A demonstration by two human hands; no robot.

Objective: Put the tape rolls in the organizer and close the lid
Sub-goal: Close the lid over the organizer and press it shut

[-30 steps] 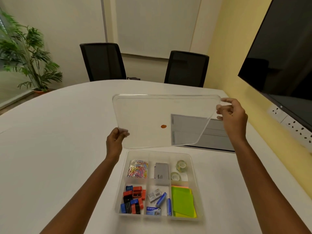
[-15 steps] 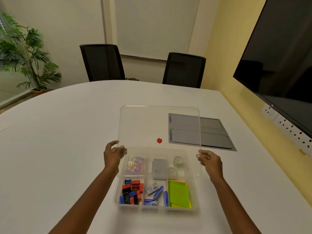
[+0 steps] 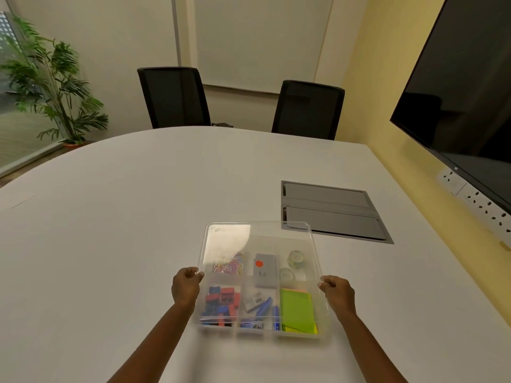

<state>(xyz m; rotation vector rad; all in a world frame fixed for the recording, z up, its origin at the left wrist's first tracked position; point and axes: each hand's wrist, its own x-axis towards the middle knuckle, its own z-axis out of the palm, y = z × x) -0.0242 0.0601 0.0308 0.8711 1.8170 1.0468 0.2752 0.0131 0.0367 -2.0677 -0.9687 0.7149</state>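
Note:
A clear plastic organizer (image 3: 322, 331) sits on the white table in front of me. Its clear lid (image 3: 229, 241), marked with a small red dot, lies over the box, nearly flat, with its far edge a little past the box. My left hand (image 3: 185, 286) grips the lid's left edge and my right hand (image 3: 338, 293) grips its right edge. Through the lid I see two clear tape rolls (image 3: 296, 258) in the back right compartment. Paper clips, a grey box, red and blue clips, staples and green sticky notes fill the other compartments.
A grey cable hatch (image 3: 331, 211) is set into the table just beyond the organizer on the right. Two black chairs (image 3: 174, 98) stand at the far side. A large dark screen (image 3: 456, 106) hangs on the right wall. A potted plant (image 3: 52, 87) is far left.
Both hands have brought the lid down from in front of me and lowered it over the organizer; it now lies almost flat on the box.

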